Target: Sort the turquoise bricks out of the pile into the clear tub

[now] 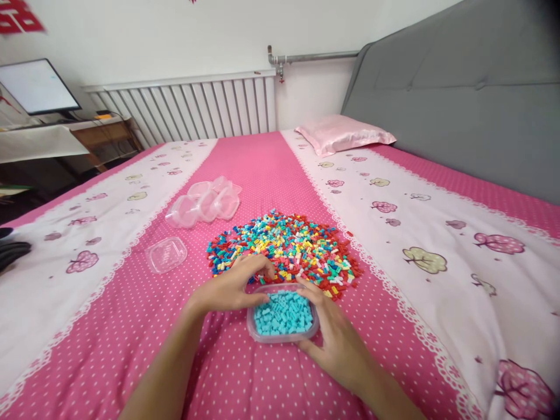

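Observation:
A clear plastic container [283, 337] holding many small turquoise toy bricks [284, 315] sits on the bed in front of me. My right hand [330, 324] grips its right side, fingers along the far corner and thumb at the near edge. My left hand [238, 283] hovers at the far left corner, its thumb over the rim and its fingers curled above the pile. Thumb and fingers stand apart, with nothing visible between them. Just beyond the container spreads a pile of mixed colored toy bricks [289, 242], partly covered by my left hand.
A clear lid [167, 255] lies flat to the left of the pile. Behind it are several clear empty containers [205, 202]. A pink pillow [343, 133] rests near the grey headboard [459, 93]. The pink patterned bedspread [258, 157] has soft folds.

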### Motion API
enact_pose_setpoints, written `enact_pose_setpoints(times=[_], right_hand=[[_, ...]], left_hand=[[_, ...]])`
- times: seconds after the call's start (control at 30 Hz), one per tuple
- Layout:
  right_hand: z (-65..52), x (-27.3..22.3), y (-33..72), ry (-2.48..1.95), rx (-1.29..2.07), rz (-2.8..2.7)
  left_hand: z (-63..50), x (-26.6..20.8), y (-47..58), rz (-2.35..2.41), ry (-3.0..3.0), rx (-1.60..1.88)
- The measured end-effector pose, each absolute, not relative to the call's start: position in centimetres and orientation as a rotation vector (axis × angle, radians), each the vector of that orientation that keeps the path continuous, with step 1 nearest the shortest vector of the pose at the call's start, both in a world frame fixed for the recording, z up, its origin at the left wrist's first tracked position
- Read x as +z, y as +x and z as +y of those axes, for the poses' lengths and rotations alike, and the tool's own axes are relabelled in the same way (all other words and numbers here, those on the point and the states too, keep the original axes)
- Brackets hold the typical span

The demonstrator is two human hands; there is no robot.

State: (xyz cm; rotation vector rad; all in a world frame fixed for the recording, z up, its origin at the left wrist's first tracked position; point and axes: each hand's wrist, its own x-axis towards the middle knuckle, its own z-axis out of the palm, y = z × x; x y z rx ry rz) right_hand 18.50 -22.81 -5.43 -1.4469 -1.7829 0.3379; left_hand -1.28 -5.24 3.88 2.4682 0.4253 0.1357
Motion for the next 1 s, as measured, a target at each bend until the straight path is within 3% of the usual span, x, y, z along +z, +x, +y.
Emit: enact_pose_setpoints(times=[1.0], right_hand=[[-22.75, -5.07, 18.44, -1.454, 0.354, -1.801]], left_hand=[[-5.59, 3.99, -1.27, 0.378, 2.441, 0.029]])
